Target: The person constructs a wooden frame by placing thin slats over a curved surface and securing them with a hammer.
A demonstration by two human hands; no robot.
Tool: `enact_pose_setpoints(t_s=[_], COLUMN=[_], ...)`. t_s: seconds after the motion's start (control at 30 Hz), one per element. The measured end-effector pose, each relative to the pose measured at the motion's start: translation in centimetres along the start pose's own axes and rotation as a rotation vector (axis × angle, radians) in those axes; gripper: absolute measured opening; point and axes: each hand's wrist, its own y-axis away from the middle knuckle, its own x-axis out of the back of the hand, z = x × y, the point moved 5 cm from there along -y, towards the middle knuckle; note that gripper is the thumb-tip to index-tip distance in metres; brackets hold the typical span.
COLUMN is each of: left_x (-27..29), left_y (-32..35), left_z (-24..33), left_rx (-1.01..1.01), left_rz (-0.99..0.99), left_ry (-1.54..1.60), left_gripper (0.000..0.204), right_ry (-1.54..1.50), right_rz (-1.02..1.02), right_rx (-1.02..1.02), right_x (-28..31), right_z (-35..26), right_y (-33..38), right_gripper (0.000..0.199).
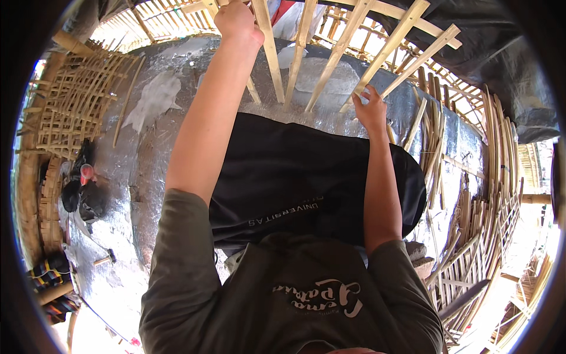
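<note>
A lattice of pale bamboo slats [339, 53] fans out in front of me, its slats crossed by a strip near the far edge. At the upper left, my left hand [237, 22] is closed in a fist on the lattice; its fingertips are mostly hidden. My right hand [371, 109] has thumb and fingers curled around the near end of a slat [383, 56] on the right side. Across my lap lies a black cloth [289, 171], beneath and nearer than the slat ends.
A woven bamboo panel [76, 103] stands at left, near black plastic bags [91, 197]. A small hammer [106, 258] lies on the silvery floor sheet [156, 141]. Split bamboo strips [433, 141] and a dark long blade [463, 300] are at right. Black sheeting [501, 71] hangs upper right.
</note>
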Motion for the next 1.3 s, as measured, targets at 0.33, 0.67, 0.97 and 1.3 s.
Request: enact_pose_setpoints(t_s=[0.33, 0.67, 0.97, 1.3], left_x=[1.3, 0.5, 1.1, 1.3], left_y=[-1.9, -1.3, -2.4, -1.9], left_z=[-0.1, -0.2, 0.0, -0.1], left_rx=[-0.079, -0.062, -0.091, -0.093], left_rz=[-0.013, -0.016, -0.074, -0.023], left_ry=[-0.050, -0.011, -0.088, 0.010], left_gripper=[0.029, 0.025, 0.021, 0.023], right_ry=[0.113, -0.651, -0.531, -0.363], right_rz=[-0.649, -0.408, -0.311, -0.773], right_rx=[-0.198, -0.273, -0.216, -0.188], right_x=[-3.1, -9.9, -10.6, -4.5], right_z=[-2.3, -5.3, -3.7, -3.3], right_y=[2.2, 0.4, -0.8, 0.2], right_gripper=[0.065, 0.044, 0.032, 0.055])
